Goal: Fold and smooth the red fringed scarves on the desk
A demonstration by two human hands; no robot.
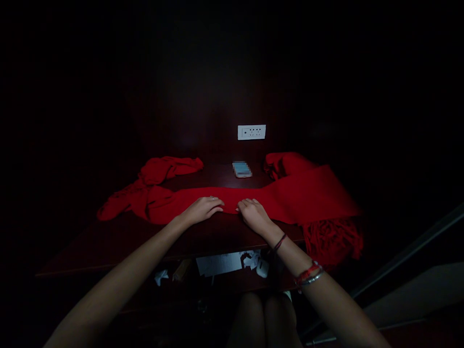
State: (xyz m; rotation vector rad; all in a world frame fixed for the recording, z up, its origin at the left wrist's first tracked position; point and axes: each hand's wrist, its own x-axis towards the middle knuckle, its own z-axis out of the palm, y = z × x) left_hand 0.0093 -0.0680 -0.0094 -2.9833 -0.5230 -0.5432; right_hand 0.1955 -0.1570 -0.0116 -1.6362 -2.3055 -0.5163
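Note:
A long red scarf [311,198] with fringe at its right end lies across the dark desk, flattened into a band in the middle and bunched at both sides. My left hand [203,209] rests on the band, fingers stretched to the right and thumb apart from them. Close by on the right, my right hand [253,215] has bent fingers closed at the near edge of the cloth; its fingertips are partly hidden. The fringe hangs over the front edge of the desk.
A phone [242,169] lies behind the scarf, below a white wall socket [251,132]. Under the desktop [119,241], an open shelf holds papers [219,264], a small white case [262,268] and a crumpled white piece [161,276]. My knees are below. The surroundings are very dark.

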